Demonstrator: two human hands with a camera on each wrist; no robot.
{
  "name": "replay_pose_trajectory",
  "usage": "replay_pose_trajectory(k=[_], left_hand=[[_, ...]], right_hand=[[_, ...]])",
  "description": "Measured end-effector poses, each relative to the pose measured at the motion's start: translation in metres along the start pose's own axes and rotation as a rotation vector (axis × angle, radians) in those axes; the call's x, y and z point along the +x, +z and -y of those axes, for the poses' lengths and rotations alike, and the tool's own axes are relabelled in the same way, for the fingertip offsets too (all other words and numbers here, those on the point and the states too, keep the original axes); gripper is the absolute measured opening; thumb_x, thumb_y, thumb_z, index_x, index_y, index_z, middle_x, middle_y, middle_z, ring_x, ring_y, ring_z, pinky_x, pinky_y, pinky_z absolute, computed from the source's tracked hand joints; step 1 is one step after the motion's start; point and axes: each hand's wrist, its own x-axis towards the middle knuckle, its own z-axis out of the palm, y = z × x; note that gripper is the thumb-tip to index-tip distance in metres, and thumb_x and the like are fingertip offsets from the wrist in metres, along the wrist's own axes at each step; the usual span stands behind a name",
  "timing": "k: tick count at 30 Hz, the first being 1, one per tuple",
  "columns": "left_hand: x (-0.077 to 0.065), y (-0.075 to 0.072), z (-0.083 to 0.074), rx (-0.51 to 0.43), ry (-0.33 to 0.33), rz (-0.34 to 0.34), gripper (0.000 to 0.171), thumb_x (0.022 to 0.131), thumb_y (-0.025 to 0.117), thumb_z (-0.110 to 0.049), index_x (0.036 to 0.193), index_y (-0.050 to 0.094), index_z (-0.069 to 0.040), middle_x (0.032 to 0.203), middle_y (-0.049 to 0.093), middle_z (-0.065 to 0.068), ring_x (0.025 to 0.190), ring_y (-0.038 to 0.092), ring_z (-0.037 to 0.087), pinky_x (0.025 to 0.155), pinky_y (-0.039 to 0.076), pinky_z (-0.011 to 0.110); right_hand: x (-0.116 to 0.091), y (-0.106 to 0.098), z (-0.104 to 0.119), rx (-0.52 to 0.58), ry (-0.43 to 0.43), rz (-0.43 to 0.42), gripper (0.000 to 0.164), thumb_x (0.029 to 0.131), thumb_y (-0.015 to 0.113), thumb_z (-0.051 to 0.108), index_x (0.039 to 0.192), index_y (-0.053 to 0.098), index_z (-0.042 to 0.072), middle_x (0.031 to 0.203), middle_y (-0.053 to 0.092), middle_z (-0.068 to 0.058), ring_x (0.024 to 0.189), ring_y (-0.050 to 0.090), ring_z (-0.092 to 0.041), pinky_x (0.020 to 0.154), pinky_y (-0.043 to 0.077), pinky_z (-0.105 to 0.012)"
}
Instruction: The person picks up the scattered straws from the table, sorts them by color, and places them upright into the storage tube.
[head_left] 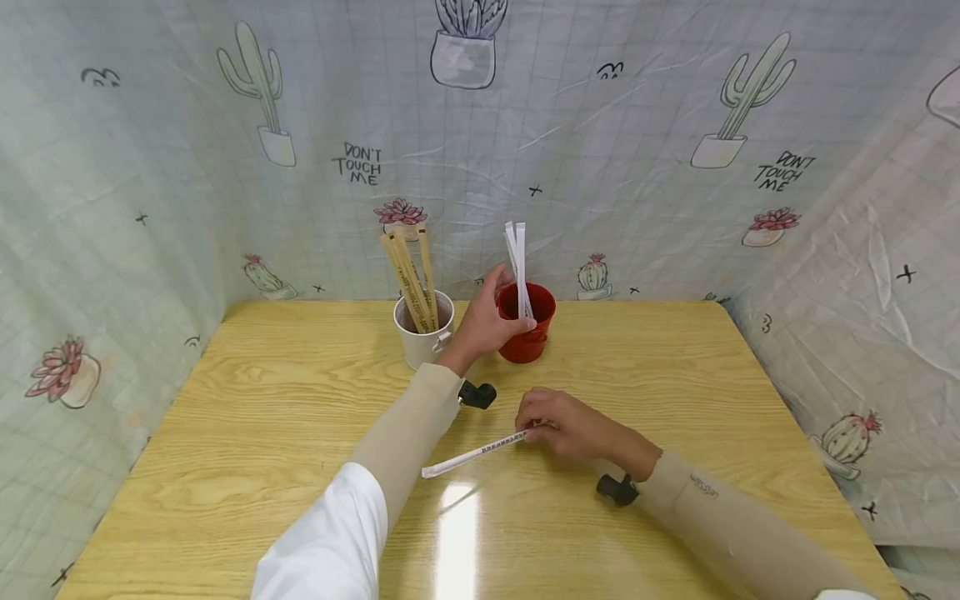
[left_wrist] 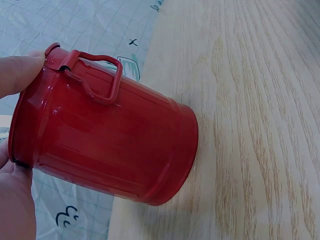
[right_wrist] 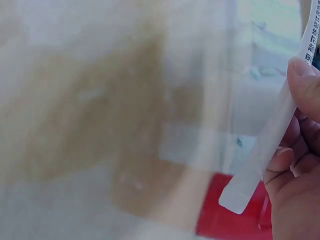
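My left hand (head_left: 480, 327) grips the rim of a small red metal bucket (left_wrist: 115, 135), thumb on the near side by its wire handle and fingers on the far side. Several white paper-wrapped straws (head_left: 521, 267) stand in that bucket, leaning slightly. Nearer to me, just above the table, my right hand (head_left: 573, 425) pinches another white wrapped straw (head_left: 474, 454) at its right part. The straw points left and toward me, with dark print along its wrapper. In the right wrist view the thumb lies over this straw (right_wrist: 265, 155), and its flattened end shows.
A white metal bucket (head_left: 417, 348) holding several brown paper-wrapped straws (head_left: 408, 279) stands left of the red one. Both are near the back edge of the wooden table (head_left: 247, 467). A cactus-printed curtain (head_left: 622, 183) hangs behind and at both sides.
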Motion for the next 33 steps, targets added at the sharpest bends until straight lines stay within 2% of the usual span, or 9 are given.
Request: replay_pose_trajectory(k=[6,14,21,27,30,33], left_hand=[[0.001,-0.001,-0.002,0.005,-0.006,-0.002,0.102,0.085,0.087,-0.016,0.164,0.024,-0.014,0.161,0.044,0.010,0.149,0.044,0.032,0.125,0.037,0.053],[-0.002,0.000,-0.004,0.001,-0.007,-0.005,0.102,0.085,0.086,-0.014,0.165,0.023,-0.012,0.162,0.044,0.012,0.150,0.044,0.034,0.124,0.038,0.053],[-0.002,0.001,-0.003,-0.006,0.009,-0.007,0.101,0.084,0.086,-0.012,0.164,0.024,-0.013,0.160,0.046,0.013,0.146,0.048,0.034,0.122,0.041,0.054],[-0.001,0.001,-0.001,0.002,0.027,-0.008,0.103,0.083,0.087,-0.013,0.164,0.024,-0.011,0.159,0.047,0.014,0.146,0.048,0.034,0.123,0.040,0.051],[0.000,0.002,0.001,-0.002,0.036,-0.010,0.102,0.082,0.087,-0.011,0.164,0.024,-0.010,0.159,0.047,0.015,0.145,0.049,0.035,0.123,0.041,0.052],[-0.001,0.002,0.002,-0.013,0.040,-0.010,0.101,0.083,0.086,-0.009,0.164,0.025,-0.013,0.159,0.047,0.013,0.143,0.050,0.034,0.121,0.042,0.052]], right_hand=[[-0.002,-0.016,0.001,-0.032,-0.068,-0.094,0.012,0.092,0.075,0.001,0.096,0.074,0.012,0.099,0.068,0.005,0.093,0.059,-0.008,0.085,0.055,-0.027],[-0.002,-0.030,0.012,-0.089,-0.104,-0.173,0.018,0.089,0.078,0.001,0.094,0.073,0.017,0.098,0.067,0.005,0.093,0.060,-0.008,0.082,0.055,-0.028],[0.002,-0.039,0.019,-0.191,-0.215,-0.270,0.024,0.083,0.081,-0.004,0.094,0.072,0.015,0.095,0.065,0.003,0.087,0.056,-0.009,0.076,0.052,-0.025],[0.012,-0.046,0.021,-0.212,-0.276,-0.339,0.027,0.080,0.081,-0.008,0.095,0.072,0.012,0.095,0.064,0.001,0.088,0.055,-0.011,0.075,0.052,-0.026],[0.018,-0.051,0.023,-0.200,-0.275,-0.383,0.027,0.080,0.081,-0.010,0.096,0.072,0.010,0.095,0.065,0.000,0.088,0.056,-0.012,0.075,0.053,-0.027],[0.025,-0.056,0.025,-0.171,-0.240,-0.437,0.024,0.082,0.079,-0.010,0.095,0.073,0.009,0.095,0.067,-0.002,0.087,0.057,-0.013,0.073,0.053,-0.025]])
